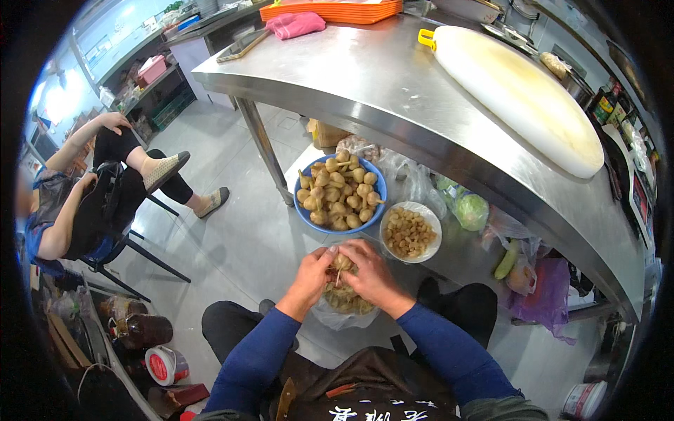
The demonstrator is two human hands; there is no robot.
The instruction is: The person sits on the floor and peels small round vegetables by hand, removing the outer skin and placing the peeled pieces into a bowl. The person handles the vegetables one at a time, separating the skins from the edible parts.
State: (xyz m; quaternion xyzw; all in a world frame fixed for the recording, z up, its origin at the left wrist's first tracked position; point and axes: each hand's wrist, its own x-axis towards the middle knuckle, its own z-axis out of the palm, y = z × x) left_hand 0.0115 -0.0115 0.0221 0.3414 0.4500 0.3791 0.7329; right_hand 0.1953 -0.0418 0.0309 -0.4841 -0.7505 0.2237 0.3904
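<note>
Between my left hand (315, 273) and my right hand (368, 268) is a garlic bulb (343, 261) with its stem end pointing towards me; the fingers of both hands close around it. Below the hands is a clear plastic bag (345, 319) holding pale garlic skins (347, 300). Just beyond them, a blue plastic basin (299, 206) is heaped with whole garlic bulbs (339, 192), several with stems. To its right a white bowl (436, 226) contains many loose garlic cloves (409, 232).
A stainless steel table (326, 58) carries a white cutting board (521, 100), a pink cloth (296, 24) and orange trays (337, 11). Bagged vegetables, including a cabbage (472, 211), lie under it. A person (113, 184) sits on a chair at left. Plastic tubs (166, 365) stand lower left.
</note>
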